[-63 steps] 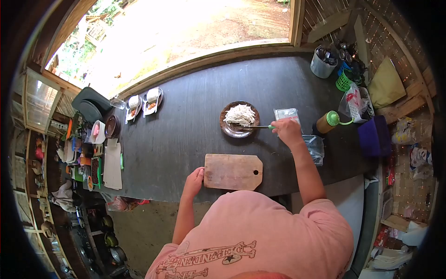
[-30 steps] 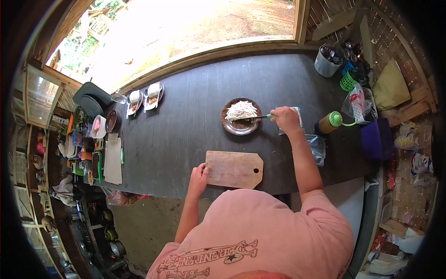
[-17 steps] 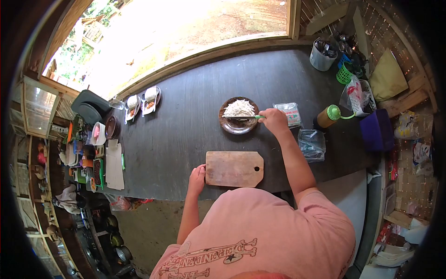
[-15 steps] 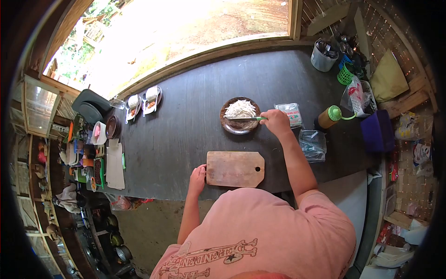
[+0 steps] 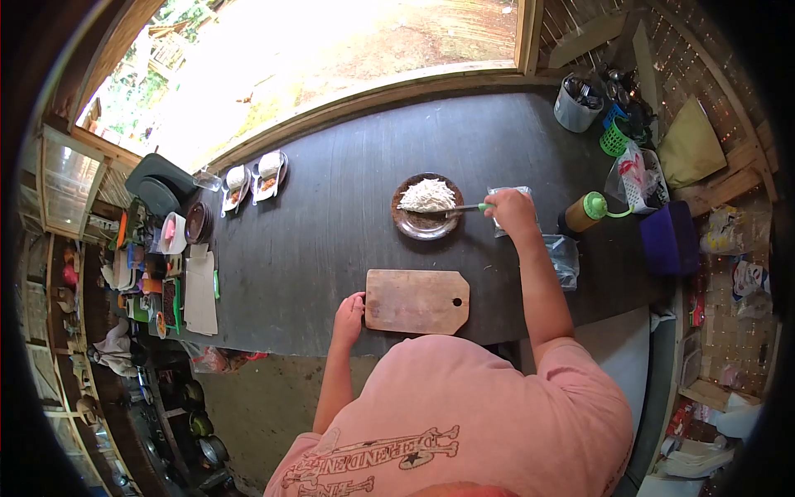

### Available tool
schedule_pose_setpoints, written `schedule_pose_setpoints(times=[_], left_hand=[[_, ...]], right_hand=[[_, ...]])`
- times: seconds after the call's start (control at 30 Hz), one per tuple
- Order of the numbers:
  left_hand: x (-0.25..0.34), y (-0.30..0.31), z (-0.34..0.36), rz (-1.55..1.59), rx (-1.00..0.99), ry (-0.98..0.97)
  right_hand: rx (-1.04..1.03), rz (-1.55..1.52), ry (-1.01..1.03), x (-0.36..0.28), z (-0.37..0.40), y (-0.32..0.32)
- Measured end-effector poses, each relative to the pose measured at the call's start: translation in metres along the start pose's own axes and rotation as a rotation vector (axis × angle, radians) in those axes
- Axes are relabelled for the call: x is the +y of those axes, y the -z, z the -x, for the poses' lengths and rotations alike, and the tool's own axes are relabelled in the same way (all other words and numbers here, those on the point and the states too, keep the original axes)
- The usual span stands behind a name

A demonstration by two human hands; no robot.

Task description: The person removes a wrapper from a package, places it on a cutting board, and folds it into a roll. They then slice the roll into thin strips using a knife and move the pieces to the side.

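My right hand (image 5: 513, 214) is closed round the green handle of a knife (image 5: 469, 208). The blade reaches left over a round brown plate (image 5: 428, 229), at the near side of a heap of white shredded food (image 5: 428, 195) lying on it. Nearer to me, a wooden cutting board (image 5: 414, 301) lies flat, its hole towards the right. The fingers of my left hand (image 5: 350, 319) grip the board's left edge. Partly behind my right hand and forearm are a flat white packet (image 5: 525, 223) and a clear plastic bag (image 5: 563, 261).
A sauce bottle (image 5: 585, 211) with a green cap and a purple container (image 5: 671, 238) stand on the right. Two small trays of food (image 5: 267, 186) sit at the back left of the dark table (image 5: 315, 240). Stacked plates (image 5: 199, 222) and cardboard (image 5: 200, 290) line the left end.
My right hand has moved a little to the right, drawing the knife with it, so the blade reaches less far across the plate. My left hand stays at the board.
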State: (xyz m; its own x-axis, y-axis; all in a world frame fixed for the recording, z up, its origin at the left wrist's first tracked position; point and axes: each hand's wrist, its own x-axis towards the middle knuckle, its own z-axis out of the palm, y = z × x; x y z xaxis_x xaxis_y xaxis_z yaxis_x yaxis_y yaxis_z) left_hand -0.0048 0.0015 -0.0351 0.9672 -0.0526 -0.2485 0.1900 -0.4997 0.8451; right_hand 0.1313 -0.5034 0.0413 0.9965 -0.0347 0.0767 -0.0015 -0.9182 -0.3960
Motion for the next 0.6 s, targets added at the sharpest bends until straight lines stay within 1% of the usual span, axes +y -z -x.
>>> schedule_pose_setpoints(times=[0.1,0.2,0.27,0.3,0.37,0.5,0.57,0.6], left_hand=[[-0.001,0.002,-0.005,-0.028,0.004,-0.027],[-0.002,0.003,-0.002,-0.016,-0.020,0.032],[-0.003,0.000,-0.002,-0.134,0.014,-0.110],[0.002,-0.001,0.002,-0.133,0.009,-0.109],[0.015,0.000,0.007,-0.225,-0.005,-0.126],[0.034,-0.008,0.027,-0.113,-0.002,-0.097],[0.050,-0.012,0.039,-0.454,0.071,-0.418],[0.050,-0.012,0.038,-0.445,0.080,-0.418]], right_hand=[[-0.032,0.034,-0.004,-0.002,0.002,0.017],[-0.034,0.066,0.031,-0.002,0.007,0.029],[-0.021,0.091,0.010,-0.003,0.001,0.030],[-0.003,0.113,-0.008,-0.005,-0.001,0.031],[-0.013,0.129,0.009,-0.006,0.004,0.041],[-0.022,0.213,0.057,-0.012,0.006,0.048],[-0.015,0.220,0.048,-0.009,0.009,0.045],[0.002,0.220,0.042,-0.013,0.007,0.049]])
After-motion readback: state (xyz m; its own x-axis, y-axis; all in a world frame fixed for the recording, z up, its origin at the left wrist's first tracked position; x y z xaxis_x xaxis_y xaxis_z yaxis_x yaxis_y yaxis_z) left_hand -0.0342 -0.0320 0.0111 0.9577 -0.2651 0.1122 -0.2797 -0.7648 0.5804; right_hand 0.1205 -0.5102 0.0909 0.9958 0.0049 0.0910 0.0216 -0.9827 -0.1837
